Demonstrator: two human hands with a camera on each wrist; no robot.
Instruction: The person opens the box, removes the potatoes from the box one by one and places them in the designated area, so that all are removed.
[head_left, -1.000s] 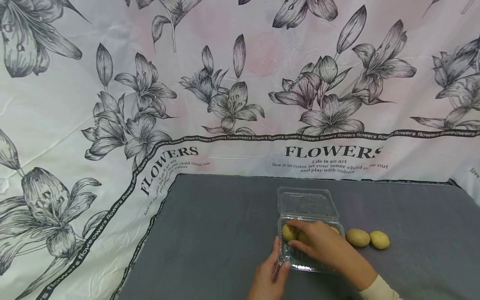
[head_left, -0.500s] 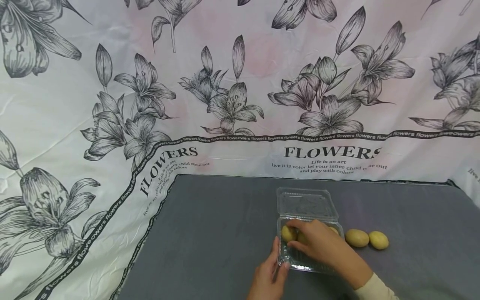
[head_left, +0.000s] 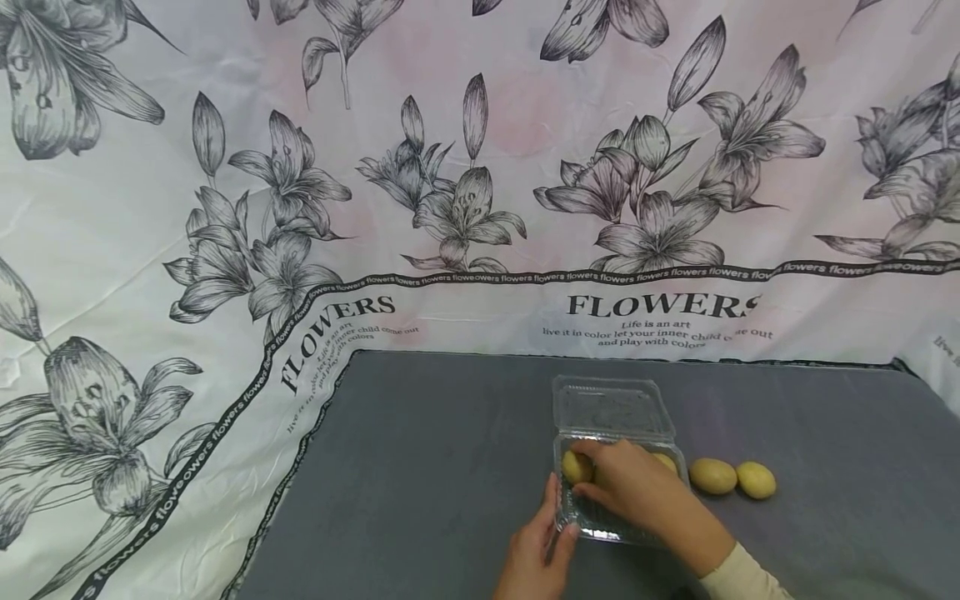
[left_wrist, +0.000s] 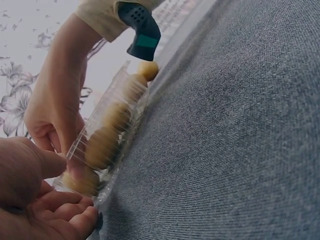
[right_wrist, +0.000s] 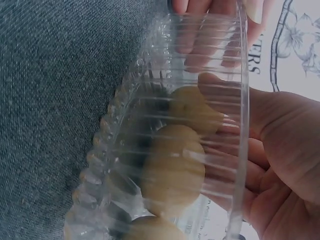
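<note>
A clear plastic clamshell box (head_left: 600, 530) lies on the table with its lid (head_left: 611, 408) folded back. My left hand (head_left: 534, 550) grips the box's left wall, thumb at the rim and fingers outside. Inside the box, my right hand (head_left: 637, 487) holds a small yellow potato (head_left: 575, 468) at the left end, thumb on one side and fingers on the other. A second potato (right_wrist: 172, 167) sits right beside it, mostly hidden by the hand in the head view. Another potato (head_left: 664, 462) shows behind the hand, at the box's right side.
Just right of the box, two more potatoes, an oval one (head_left: 713, 476) and a rounder one (head_left: 756, 480), lie side by side on the grey tabletop (head_left: 420, 467). A white flower-printed cloth (head_left: 480, 317) hangs behind and at the left.
Almost nothing moves: both hands keep their places at the box. The right wrist and forearm have shifted very slightly left.
</note>
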